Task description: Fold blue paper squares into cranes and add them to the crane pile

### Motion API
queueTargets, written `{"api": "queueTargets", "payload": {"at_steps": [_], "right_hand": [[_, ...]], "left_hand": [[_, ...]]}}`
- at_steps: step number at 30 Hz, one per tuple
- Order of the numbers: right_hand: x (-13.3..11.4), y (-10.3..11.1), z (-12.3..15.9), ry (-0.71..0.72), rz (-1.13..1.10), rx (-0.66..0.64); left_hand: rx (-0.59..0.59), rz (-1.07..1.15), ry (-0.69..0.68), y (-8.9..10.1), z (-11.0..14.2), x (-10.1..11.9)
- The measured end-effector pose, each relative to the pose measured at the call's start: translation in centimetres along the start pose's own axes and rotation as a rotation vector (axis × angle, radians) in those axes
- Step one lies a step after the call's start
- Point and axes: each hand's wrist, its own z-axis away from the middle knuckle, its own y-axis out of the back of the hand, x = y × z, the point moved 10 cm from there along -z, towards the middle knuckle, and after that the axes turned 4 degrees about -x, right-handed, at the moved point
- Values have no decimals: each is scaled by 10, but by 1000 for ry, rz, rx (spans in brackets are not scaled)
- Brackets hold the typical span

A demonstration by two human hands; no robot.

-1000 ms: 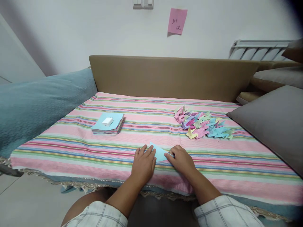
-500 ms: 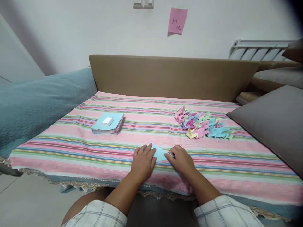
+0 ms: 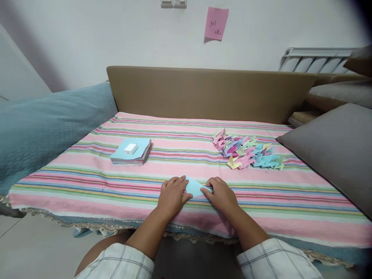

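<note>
Light-blue folded paper (image 3: pixel 194 188) lies on striped cloth (image 3: pixel 180 166), near the front edge. Left hand (image 3: pixel 171 196) palm-down over its left side, fingers extended. Right hand (image 3: pixel 222 195) pinching its right tip. Paper stack (image 3: pixel 142 149) farther back left, folded-paper pile (image 3: pixel 247 152) back right.

Matt paper sheet (image 3: pixel 194 188), woven cloth cover (image 3: pixel 180 159), smooth leather-like backrest (image 3: pixel 203 95)

Since 0.5 seconds ago, the left hand (image 3: pixel 171 197) has opened wider: its index finger has drawn back and its thumb juts farther out, widening the gap between those 2 and baring more of the light-blue folded paper (image 3: pixel 194 188). The view has also tilted slightly, cropping the 2 white wall plates (image 3: pixel 173 4) more.
</note>
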Motion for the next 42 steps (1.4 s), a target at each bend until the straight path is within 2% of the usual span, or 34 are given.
{"api": "queueTargets", "payload": {"at_steps": [2,5,8,10,15,26,32,37,42], "right_hand": [[-9,4,4,67,5,62],[-33,6,15,247,50,127],[-54,-1,28,406,87,130],[-59,-4,33,441,94,125],[-48,-6,31,371,119,63],[-3,11,16,107,135,-49],[12,15,11,57,126,-105],[6,22,11,52,29,-32],[-17,10,15,214,-74,-43]], "left_hand": [[1,-1,1,0,0,0],[0,-5,2,0,0,1],[3,-9,6,1,1,2],[9,-11,6,1,1,2],[20,-16,1,1,1,2],[19,-8,-11,1,0,1],[2,8,-1,2,0,1],[10,12,1,3,1,1],[17,3,-9,2,1,2]]}}
